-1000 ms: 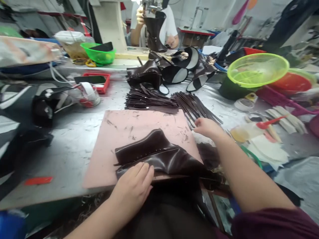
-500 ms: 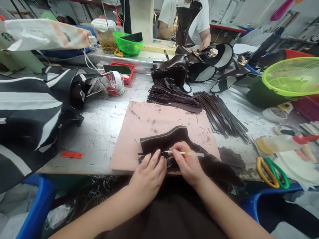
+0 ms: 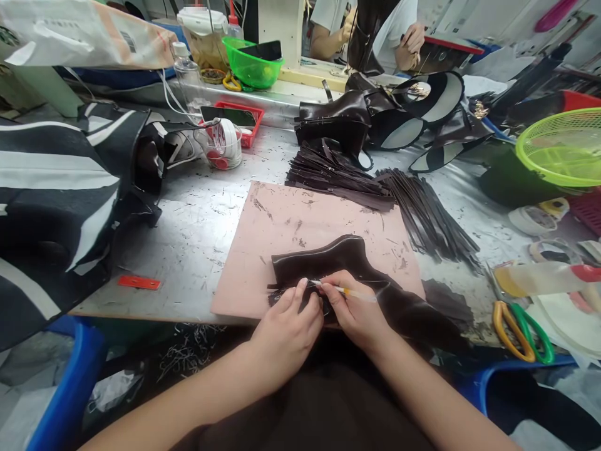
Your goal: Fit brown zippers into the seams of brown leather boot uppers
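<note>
A dark brown leather boot upper (image 3: 328, 255) lies on its side on a pink cutting mat (image 3: 256, 238). My left hand (image 3: 286, 332) holds the near edge of the leather, fingers curled, fingertips close to the pen's tip. Pinched in my right hand (image 3: 354, 313) is a slim white pen (image 3: 350, 292) with a yellow band and a clear tail end, its tip pointing left at the leather. The leather beneath both hands is partly hidden.
Dark leather strips (image 3: 427, 213) lie behind the mat, with finished-looking boot pieces (image 3: 333, 119) beyond. Scissors (image 3: 514, 332), a glue bottle (image 3: 539, 277) and a green basket (image 3: 563, 147) are right. Black-and-white pieces (image 3: 56, 169) fill the left. A co-worker's hand (image 3: 413, 39) is across the table.
The camera view has shifted slightly. My left fingers have curled in and moved nearer the pen tip; the pen stays in my right hand. The co-worker's hand has risen.
</note>
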